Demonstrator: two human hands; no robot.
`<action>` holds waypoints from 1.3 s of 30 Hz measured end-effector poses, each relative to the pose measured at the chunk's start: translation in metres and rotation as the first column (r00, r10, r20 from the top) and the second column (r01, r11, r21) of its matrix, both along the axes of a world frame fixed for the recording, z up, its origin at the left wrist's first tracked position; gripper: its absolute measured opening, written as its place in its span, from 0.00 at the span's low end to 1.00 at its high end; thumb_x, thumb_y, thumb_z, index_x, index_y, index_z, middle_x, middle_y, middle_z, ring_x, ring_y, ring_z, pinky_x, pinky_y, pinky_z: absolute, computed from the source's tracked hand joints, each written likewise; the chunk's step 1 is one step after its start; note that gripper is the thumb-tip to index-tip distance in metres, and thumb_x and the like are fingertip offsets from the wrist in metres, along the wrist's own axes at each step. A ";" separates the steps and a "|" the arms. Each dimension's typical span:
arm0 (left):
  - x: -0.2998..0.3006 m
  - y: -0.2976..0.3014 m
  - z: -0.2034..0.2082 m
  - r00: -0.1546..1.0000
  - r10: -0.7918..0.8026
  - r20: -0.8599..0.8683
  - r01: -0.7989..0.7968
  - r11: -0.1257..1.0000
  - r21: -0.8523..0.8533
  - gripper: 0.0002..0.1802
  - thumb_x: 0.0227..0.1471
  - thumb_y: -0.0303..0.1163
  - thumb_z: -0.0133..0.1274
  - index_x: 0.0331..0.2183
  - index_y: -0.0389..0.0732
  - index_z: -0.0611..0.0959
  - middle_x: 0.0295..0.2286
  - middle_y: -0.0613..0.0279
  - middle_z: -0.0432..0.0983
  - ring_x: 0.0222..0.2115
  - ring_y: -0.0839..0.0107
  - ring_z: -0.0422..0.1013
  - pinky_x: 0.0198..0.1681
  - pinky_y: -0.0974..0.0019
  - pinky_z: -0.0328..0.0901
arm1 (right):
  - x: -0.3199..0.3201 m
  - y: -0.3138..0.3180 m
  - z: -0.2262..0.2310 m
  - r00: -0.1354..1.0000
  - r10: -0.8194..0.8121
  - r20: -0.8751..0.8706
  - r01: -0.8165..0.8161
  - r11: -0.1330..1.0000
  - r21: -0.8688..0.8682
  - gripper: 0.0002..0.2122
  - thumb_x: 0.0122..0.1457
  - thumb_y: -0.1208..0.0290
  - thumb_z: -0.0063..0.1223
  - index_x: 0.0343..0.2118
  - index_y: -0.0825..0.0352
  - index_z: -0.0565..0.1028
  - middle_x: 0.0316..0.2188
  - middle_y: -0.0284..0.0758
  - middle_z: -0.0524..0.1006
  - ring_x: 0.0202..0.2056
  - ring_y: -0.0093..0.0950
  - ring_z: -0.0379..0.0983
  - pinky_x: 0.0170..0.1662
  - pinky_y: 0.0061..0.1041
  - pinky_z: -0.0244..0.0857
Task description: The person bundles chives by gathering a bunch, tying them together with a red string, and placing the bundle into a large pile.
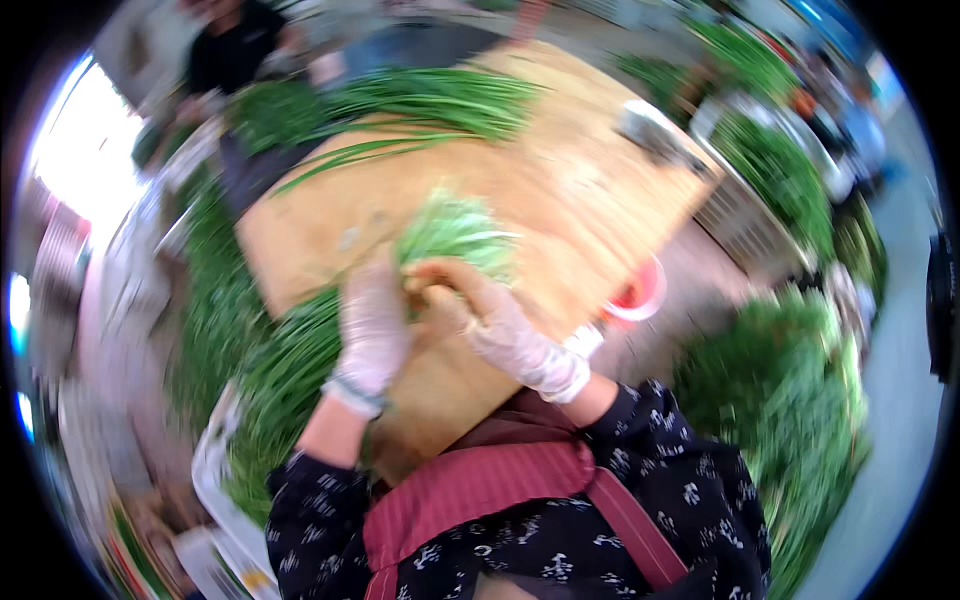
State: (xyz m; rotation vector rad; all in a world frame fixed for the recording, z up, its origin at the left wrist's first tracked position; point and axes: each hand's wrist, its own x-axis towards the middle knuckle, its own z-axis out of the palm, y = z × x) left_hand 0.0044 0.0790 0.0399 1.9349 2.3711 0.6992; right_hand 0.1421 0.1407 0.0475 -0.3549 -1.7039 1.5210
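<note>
A bunch of long green chives lies over the near left part of the wooden board (580, 190), its pale stem ends (455, 235) toward the middle. My left hand (375, 315), in a thin whitish glove, wraps round the bunch. The dark green leaves (300, 350) run out to the lower left. My right hand (495, 325), gloved too, is curled against the stems beside the left, its fingers pinched together. Motion blur hides what, if anything, those fingers hold.
Loose chives (430, 100) lie along the board's far edge; a small dark grey object (655, 135) is at its far right. A crate of greens (750, 225) stands right, greens (770, 390) are heaped nearer, and a red-and-white tub (640, 290) sits below. Another person (235, 50) is far left.
</note>
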 end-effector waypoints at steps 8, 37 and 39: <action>-0.131 0.005 -0.006 0.781 -0.077 0.620 0.359 0.868 -0.344 0.35 0.46 0.27 0.49 0.57 0.36 0.58 0.55 0.54 0.55 0.53 0.67 0.56 0.56 0.66 0.51 | 0.028 -0.046 -0.080 0.912 -0.057 0.407 0.189 0.938 -0.291 0.25 0.52 0.56 0.50 0.46 0.72 0.66 0.35 0.44 0.74 0.33 0.34 0.72 0.35 0.32 0.66; -0.032 0.083 0.045 0.498 -0.416 0.760 0.563 0.823 0.082 0.26 0.57 0.35 0.43 0.55 0.34 0.60 0.55 0.58 0.56 0.54 0.71 0.55 0.57 0.70 0.49 | 0.440 -0.123 0.098 -0.158 -0.834 -0.529 0.932 0.051 -0.359 0.24 0.50 0.45 0.46 0.47 0.54 0.70 0.44 0.31 0.71 0.45 0.30 0.65 0.50 0.37 0.58; -0.040 0.091 0.041 0.461 -0.358 0.812 0.513 0.854 0.085 0.27 0.56 0.35 0.44 0.55 0.35 0.60 0.54 0.57 0.57 0.53 0.71 0.55 0.56 0.70 0.49 | 0.487 -0.181 0.095 -0.479 -0.702 -0.527 0.860 -0.254 -0.442 0.23 0.48 0.44 0.47 0.44 0.52 0.73 0.46 0.32 0.70 0.47 0.34 0.64 0.50 0.42 0.58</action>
